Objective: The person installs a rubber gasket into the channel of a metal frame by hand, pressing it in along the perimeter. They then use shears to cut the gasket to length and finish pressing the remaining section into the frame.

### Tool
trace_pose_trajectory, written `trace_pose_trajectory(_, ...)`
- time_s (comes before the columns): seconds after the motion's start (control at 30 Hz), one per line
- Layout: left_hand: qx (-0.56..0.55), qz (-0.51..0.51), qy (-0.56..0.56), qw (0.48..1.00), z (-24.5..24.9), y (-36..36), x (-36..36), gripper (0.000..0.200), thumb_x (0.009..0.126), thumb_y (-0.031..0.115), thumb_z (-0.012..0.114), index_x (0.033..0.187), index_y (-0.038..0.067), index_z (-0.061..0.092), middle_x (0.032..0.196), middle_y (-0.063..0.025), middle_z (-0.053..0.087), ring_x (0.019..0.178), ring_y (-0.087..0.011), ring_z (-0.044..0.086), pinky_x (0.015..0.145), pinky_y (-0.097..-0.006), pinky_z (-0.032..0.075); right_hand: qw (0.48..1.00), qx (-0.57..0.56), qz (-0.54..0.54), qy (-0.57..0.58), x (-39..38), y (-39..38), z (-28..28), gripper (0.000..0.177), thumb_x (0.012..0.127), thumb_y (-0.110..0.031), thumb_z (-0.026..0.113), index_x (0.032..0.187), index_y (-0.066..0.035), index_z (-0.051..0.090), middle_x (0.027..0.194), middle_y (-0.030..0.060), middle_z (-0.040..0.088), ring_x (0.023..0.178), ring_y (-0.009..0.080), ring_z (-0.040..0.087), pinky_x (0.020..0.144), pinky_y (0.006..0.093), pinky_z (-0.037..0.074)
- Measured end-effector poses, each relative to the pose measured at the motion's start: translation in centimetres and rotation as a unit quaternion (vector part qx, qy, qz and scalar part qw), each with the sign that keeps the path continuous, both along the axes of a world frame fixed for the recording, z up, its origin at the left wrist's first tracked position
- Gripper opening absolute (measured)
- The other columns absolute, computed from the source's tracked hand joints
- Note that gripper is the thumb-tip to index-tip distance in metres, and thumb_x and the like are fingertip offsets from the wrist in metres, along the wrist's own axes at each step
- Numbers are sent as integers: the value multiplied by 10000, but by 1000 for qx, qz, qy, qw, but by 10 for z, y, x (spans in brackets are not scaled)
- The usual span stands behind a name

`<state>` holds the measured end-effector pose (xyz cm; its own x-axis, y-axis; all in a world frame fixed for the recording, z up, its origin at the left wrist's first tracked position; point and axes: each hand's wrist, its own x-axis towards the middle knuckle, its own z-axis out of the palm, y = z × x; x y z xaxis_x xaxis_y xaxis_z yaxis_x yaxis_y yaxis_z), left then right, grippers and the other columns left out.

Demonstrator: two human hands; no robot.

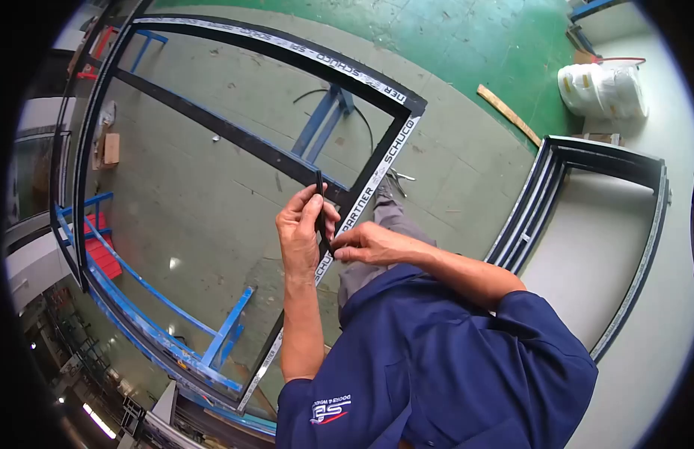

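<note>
My left hand (301, 215) is closed around a thin black strip (320, 183), held nearly upright between thumb and fingers. Its kind is not clear. My right hand (366, 243) is beside it, with bent fingers pinched together at the strip's lower end. What exactly those fingertips grip is hidden. Both hands are over the near side of a large black window or door frame (392, 150), which carries white printed protective tape. A dark crossbar (235, 136) of the frame runs behind my left hand.
Blue metal stands (227, 329) support the frame. To the right, a smaller dark frame (545, 187) leans by the pale wall. Wrapped white rolls (603, 90) and a wooden strip (508, 114) are at the upper right. Pliers-like tool (398, 179) shows near my leg. A red object (102, 251) lies left.
</note>
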<state>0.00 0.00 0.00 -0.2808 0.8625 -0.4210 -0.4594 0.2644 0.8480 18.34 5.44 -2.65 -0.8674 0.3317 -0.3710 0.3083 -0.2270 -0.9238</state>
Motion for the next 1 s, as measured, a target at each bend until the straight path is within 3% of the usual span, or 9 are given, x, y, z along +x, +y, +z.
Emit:
trace_pose_trajectory(0.07, -46, -3, 24, 999, 18, -15, 15, 207, 989, 106, 612, 1123, -35, 683, 810, -105, 715, 608, -97, 606, 499, -215, 460, 997, -47, -37, -40, 21, -23, 12, 343, 994, -238, 670, 1233, 7, 697, 980, 145, 762, 911, 190, 724, 844, 358, 560)
trace_pose_trajectory(0.1, -24, 8, 27, 999, -46, 91, 18, 160, 982, 88, 612, 1058, -34, 680, 795, -85, 699, 592, -81, 583, 488, -220, 451, 995, -13, -79, -61, 30, 89, -53, 358, 998, -244, 667, 1243, 16, 690, 969, 134, 762, 879, 184, 721, 816, 354, 566)
trace_pose_trajectory(0.33, -90, -61, 105, 988, -141, 146, 50, 204, 970, 148, 717, 1059, -33, 690, 790, -2, 629, 580, -26, 508, 465, -188, 362, 875, 122, -465, -63, 96, 220, -101, 284, 1051, -225, 593, 1056, 22, 734, 949, 50, 744, 864, 104, 653, 792, 281, 528)
trace_pose_trajectory(0.43, -69, -71, 128, 987, -164, 167, 61, 192, 971, 131, 709, 1045, -45, 696, 789, 4, 620, 598, -31, 515, 472, -201, 377, 865, 169, -455, -126, 96, 258, -136, 371, 1083, -304, 541, 1158, 9, 725, 1160, 92, 733, 1051, 183, 669, 972, 340, 504)
trace_pose_trajectory(0.53, -94, -99, 185, 973, -180, 177, 66, 142, 971, 96, 692, 1009, -41, 698, 797, 11, 622, 627, -45, 522, 524, -219, 417, 855, 203, -446, -167, 86, 284, -170, 453, 1092, -383, 517, 1183, 11, 722, 1204, 119, 721, 1103, 209, 666, 1023, 357, 489)
trace_pose_trajectory(0.63, -88, -142, 217, 962, -181, 181, 70, 128, 928, 69, 701, 972, -51, 691, 838, -72, 661, 684, -116, 578, 632, -295, 473, 884, 48, -457, -85, 79, 293, -190, 505, 1090, -448, 502, 1178, -7, 731, 1216, 133, 717, 1108, 204, 656, 1038, 348, 477)
trace_pose_trajectory(0.77, -50, -162, 280, 945, -181, 186, 75, 121, 920, 80, 730, 930, -31, 682, 806, -85, 634, 648, -162, 580, 605, -322, 464, 885, 71, -437, -145, 67, 285, -196, 380, 1051, -364, 597, 1101, -24, 759, 939, 91, 764, 809, 133, 668, 778, 297, 546)
trace_pose_trajectory(0.8, -33, -159, 287, 944, -183, 188, 76, 123, 919, 81, 736, 922, -29, 680, 801, -86, 630, 644, -172, 580, 600, -328, 462, 888, 67, -442, -108, 65, 289, -207, 393, 1055, -347, 619, 1051, 30, 731, 817, 6, 690, 710, 81, 580, 649, 261, 490)
trace_pose_trajectory(1.0, 3, -171, 326, 930, -186, 198, 79, 70, 887, 11, 734, 893, -31, 677, 804, -97, 634, 634, -203, 607, 595, -336, 477, 869, 137, -456, -136, 64, 286, -214, 405, 1051, -320, 604, 981, 57, 733, 769, 33, 688, 700, 94, 585, 637, 277, 485)
